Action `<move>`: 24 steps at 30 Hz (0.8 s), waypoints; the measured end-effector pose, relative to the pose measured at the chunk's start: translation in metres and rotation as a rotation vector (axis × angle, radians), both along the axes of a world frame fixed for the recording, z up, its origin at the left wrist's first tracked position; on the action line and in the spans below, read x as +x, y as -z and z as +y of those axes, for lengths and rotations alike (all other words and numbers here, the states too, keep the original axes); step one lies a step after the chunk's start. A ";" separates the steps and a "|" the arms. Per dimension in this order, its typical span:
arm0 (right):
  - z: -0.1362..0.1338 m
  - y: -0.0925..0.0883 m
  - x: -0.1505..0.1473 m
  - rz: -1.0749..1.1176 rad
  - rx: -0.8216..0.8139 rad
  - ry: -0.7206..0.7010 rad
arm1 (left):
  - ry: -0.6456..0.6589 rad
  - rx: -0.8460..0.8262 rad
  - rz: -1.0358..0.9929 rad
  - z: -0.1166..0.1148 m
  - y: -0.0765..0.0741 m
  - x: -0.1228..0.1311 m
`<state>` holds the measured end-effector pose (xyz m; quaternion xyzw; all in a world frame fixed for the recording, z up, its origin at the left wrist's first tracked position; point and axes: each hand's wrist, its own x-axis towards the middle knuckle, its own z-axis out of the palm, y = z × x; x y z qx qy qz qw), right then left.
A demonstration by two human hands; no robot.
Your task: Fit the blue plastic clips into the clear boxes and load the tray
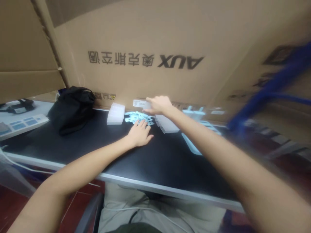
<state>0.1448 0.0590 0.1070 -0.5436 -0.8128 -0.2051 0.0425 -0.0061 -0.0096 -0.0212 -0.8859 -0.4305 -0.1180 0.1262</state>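
Observation:
A pile of small light-blue plastic pieces (137, 117) lies near the back of the black tabletop. My left hand (140, 133) rests palm down at the front of the pile, fingers apart and fingertips touching the nearest pieces. Above the pile and a little to its right, my right hand (160, 105) is pinched around a small translucent plastic piece (148, 105), partly blurred. A stack of translucent plastic cases (116, 114) stands left of the pile. More translucent cases (167, 124) lie to its right, below my right wrist.
A large cardboard box (145, 29) walls off the back of the table (155, 161). At the right, a light-blue plastic rack (191, 145) is partly hidden by my right forearm. A black bag (73, 110) sits at left, beside a white-and-blue box (26, 124). Blue metal framing (269, 87) stands at right.

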 end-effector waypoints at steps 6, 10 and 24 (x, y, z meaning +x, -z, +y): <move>0.013 -0.011 0.021 0.040 -0.038 0.088 | 0.006 -0.033 -0.011 0.001 -0.002 0.002; 0.033 -0.002 0.061 0.133 -0.119 -0.005 | 0.083 -0.064 0.018 0.002 -0.005 0.003; 0.068 0.042 0.113 0.179 -0.245 -0.149 | 0.289 -0.069 0.035 0.014 -0.008 0.007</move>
